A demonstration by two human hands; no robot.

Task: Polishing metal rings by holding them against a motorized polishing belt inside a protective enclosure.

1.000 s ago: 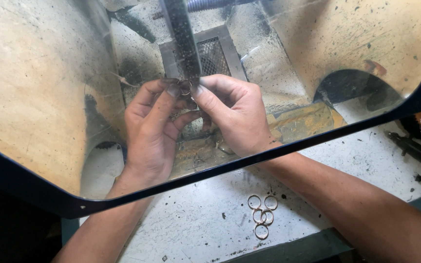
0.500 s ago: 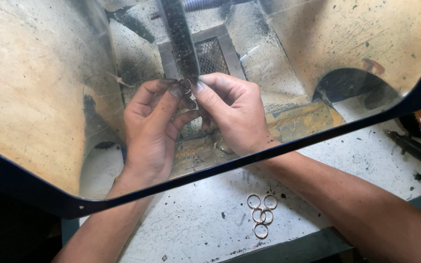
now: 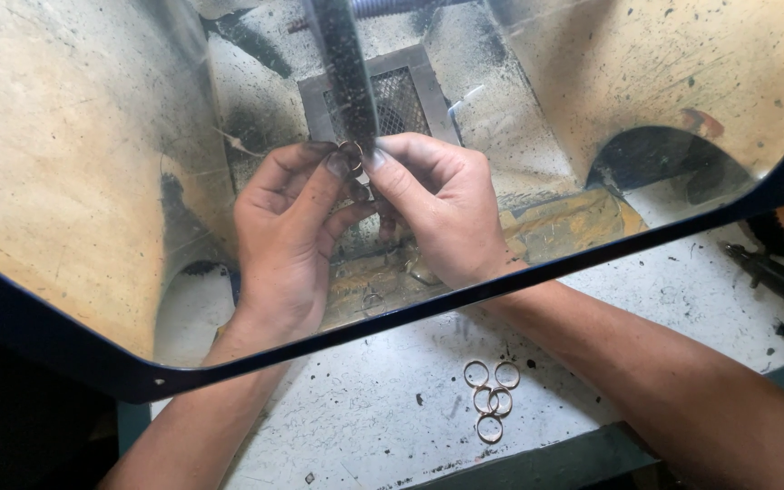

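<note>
Behind a clear, scratched shield (image 3: 93, 181), my left hand (image 3: 288, 240) and my right hand (image 3: 442, 213) meet at their fingertips. Together they pinch a small metal ring (image 3: 352, 154) and hold it against the lower end of a dark, blurred vertical wheel or belt (image 3: 345, 73). Part of the ring is hidden by my fingers. Both forearms pass under the shield's dark blue lower rim (image 3: 465, 299).
Several loose metal rings (image 3: 490, 399) lie in a cluster on the speckled white bench (image 3: 365, 426) in front of the shield. A metal grille (image 3: 401, 100) sits behind the wheel. Dark tools (image 3: 778, 277) lie at the right edge.
Both hands have stayed pinched on the ring at the wheel, shifting only slightly; the ring's angle against the wheel has changed a little.
</note>
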